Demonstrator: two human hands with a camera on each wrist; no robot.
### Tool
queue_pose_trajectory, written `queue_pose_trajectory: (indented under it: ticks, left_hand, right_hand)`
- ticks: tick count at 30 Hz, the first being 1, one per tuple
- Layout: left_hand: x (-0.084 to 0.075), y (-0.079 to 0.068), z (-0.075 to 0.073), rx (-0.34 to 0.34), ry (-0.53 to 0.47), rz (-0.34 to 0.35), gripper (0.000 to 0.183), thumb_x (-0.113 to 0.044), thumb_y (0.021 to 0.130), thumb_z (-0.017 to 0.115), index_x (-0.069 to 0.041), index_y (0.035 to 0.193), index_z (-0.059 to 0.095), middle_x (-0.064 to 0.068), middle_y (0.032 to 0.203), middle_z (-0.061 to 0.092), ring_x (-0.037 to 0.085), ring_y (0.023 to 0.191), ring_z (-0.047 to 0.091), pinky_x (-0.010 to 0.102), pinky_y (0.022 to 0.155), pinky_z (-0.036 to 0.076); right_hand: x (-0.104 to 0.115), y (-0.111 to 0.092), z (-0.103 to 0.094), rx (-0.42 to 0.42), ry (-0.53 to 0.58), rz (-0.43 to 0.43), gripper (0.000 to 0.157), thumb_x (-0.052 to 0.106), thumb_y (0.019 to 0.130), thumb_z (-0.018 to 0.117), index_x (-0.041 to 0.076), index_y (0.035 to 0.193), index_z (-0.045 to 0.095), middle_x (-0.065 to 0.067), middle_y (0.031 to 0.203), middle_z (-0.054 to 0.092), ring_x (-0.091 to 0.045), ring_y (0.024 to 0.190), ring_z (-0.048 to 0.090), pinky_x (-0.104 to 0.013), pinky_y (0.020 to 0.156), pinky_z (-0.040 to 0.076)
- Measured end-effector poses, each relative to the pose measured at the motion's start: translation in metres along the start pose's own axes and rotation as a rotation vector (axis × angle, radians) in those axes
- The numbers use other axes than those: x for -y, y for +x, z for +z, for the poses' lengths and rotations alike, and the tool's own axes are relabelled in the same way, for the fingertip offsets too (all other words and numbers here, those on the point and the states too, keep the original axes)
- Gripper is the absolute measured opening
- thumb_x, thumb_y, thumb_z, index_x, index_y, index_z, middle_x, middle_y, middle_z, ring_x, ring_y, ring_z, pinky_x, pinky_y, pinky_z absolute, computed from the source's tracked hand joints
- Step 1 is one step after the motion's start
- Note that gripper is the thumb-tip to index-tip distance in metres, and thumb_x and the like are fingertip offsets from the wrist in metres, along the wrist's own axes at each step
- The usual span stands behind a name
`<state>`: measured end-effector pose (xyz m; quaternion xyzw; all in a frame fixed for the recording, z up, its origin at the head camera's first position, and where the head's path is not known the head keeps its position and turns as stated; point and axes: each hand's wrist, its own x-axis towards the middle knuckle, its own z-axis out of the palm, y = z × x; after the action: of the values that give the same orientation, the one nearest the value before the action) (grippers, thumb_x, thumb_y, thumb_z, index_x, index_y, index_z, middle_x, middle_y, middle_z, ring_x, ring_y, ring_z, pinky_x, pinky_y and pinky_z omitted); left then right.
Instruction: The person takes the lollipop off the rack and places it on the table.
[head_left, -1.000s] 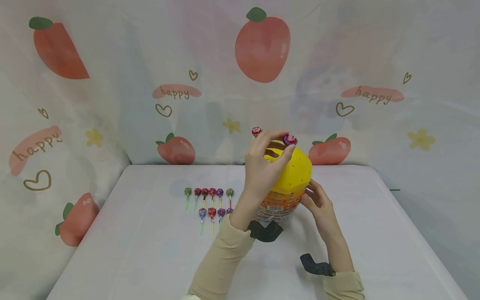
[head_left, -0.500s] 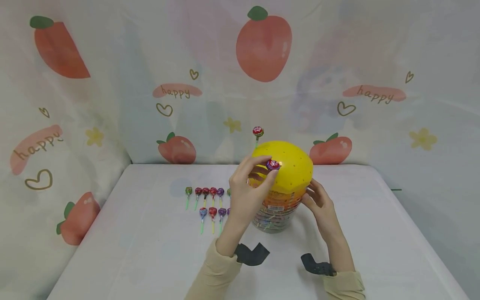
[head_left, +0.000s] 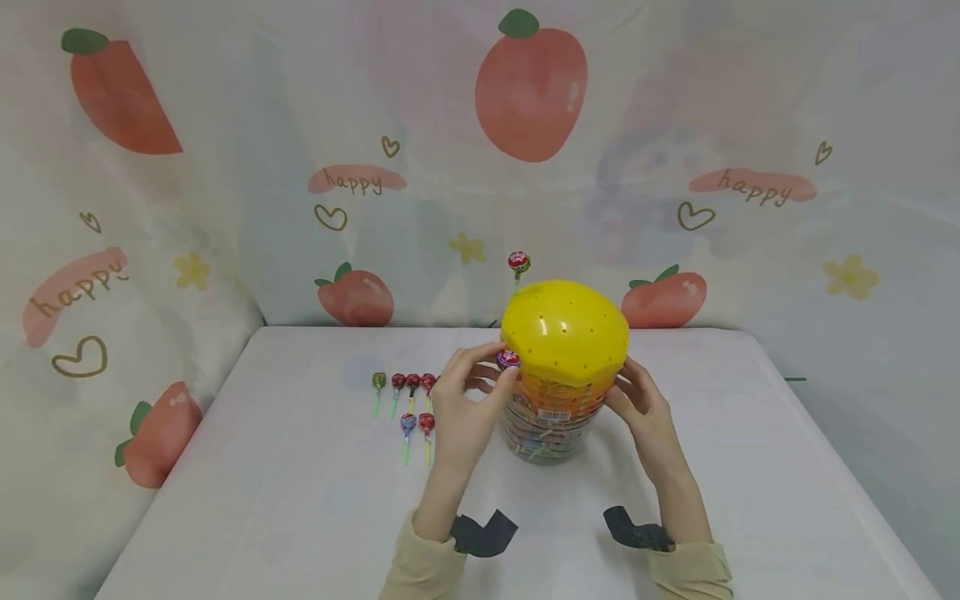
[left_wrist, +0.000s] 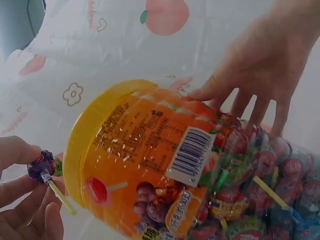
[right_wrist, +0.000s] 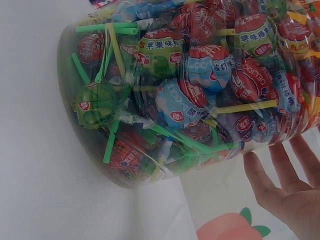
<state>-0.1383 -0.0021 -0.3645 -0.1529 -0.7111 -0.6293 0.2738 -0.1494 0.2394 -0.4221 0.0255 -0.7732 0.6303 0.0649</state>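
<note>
A clear plastic jar [head_left: 546,435], packed with wrapped lollipops, stands on the table under a domed yellow lid [head_left: 566,325] dotted with small holes. My left hand [head_left: 467,408] pinches a purple-wrapped lollipop [left_wrist: 42,166] between thumb and fingers, right beside the lid's left edge, its pale yellow stick pointing down. My right hand [head_left: 647,427] rests against the right side of the jar, fingers spread and fairly straight in the left wrist view. Another lollipop [head_left: 518,262], red on top with a green stick, stands upright at the lid's back left edge.
Left of the jar, several lollipops lie in two rows, among them a green one [head_left: 378,380] and a blue one [head_left: 407,422]; my left hand hides part of the rows. A fruit-printed cloth [head_left: 420,100] hangs behind the white table [head_left: 285,467].
My left hand has moved left and down from above the lid to its left side, still holding the purple lollipop. My right hand and the jar have stayed in place.
</note>
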Motion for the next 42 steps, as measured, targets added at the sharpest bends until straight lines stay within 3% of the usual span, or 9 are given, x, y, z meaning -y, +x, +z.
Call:
queue_pose_trajectory:
  ticks: [5, 13, 21, 28, 35, 42]
  left_hand:
    - [0.009, -0.005, -0.01, -0.043, 0.016, -0.085, 0.028, -0.013, 0.082, 0.075, -0.007, 0.109, 0.07, 0.012, 0.097, 0.067, 0.021, 0.078, 0.063, 0.027, 0.067, 0.053]
    - [0.038, -0.006, -0.028, -0.072, 0.071, -0.178, 0.028, -0.016, 0.082, 0.076, -0.009, 0.109, 0.07, 0.011, 0.098, 0.068, 0.02, 0.078, 0.064, 0.019, 0.067, 0.05]
    - [0.055, -0.006, -0.049, -0.115, 0.274, -0.236, 0.025, -0.013, 0.082, 0.075, -0.009, 0.106, 0.071, 0.01, 0.093, 0.067, 0.015, 0.073, 0.063, 0.017, 0.063, 0.048]
    - [0.07, -0.004, -0.065, -0.09, 0.346, -0.302, 0.023, -0.013, 0.083, 0.074, -0.007, 0.105, 0.071, 0.011, 0.092, 0.069, 0.018, 0.075, 0.065, 0.018, 0.063, 0.049]
    - [0.088, -0.005, -0.083, -0.059, 0.378, -0.455, 0.025, -0.019, 0.085, 0.073, -0.011, 0.108, 0.071, 0.009, 0.099, 0.071, 0.02, 0.08, 0.064, 0.021, 0.059, 0.047]
    - [0.103, -0.009, -0.101, -0.071, 0.396, -0.536, 0.029, -0.021, 0.085, 0.072, -0.008, 0.111, 0.07, 0.013, 0.102, 0.071, 0.024, 0.083, 0.065, 0.02, 0.059, 0.046]
  right_hand:
    - [0.0, 0.001, 0.0, 0.0, 0.003, 0.003, 0.055, 0.023, 0.099, 0.053, 0.024, 0.15, 0.031, -0.004, 0.149, 0.036, -0.005, 0.127, 0.04, -0.008, 0.092, 0.041]
    - [-0.002, 0.002, 0.0, 0.0, 0.006, -0.005, 0.056, 0.023, 0.099, 0.052, 0.023, 0.15, 0.03, -0.008, 0.151, 0.034, -0.004, 0.126, 0.041, -0.007, 0.091, 0.042]
    - [-0.003, 0.001, 0.001, 0.003, 0.006, -0.011, 0.055, 0.022, 0.099, 0.052, 0.023, 0.15, 0.03, -0.007, 0.151, 0.034, -0.003, 0.126, 0.041, -0.007, 0.091, 0.042]
    - [-0.001, 0.001, 0.001, 0.005, 0.015, -0.014, 0.055, 0.022, 0.099, 0.052, 0.023, 0.15, 0.031, -0.006, 0.15, 0.035, -0.004, 0.126, 0.041, -0.008, 0.091, 0.042]
    - [0.0, 0.001, 0.001, 0.006, 0.03, -0.015, 0.055, 0.021, 0.099, 0.052, 0.023, 0.15, 0.031, -0.006, 0.151, 0.034, -0.004, 0.127, 0.04, -0.008, 0.091, 0.041]
    - [-0.001, 0.0, 0.001, 0.005, 0.028, -0.012, 0.055, 0.021, 0.099, 0.052, 0.023, 0.15, 0.031, -0.006, 0.15, 0.034, -0.005, 0.127, 0.04, -0.007, 0.091, 0.041]
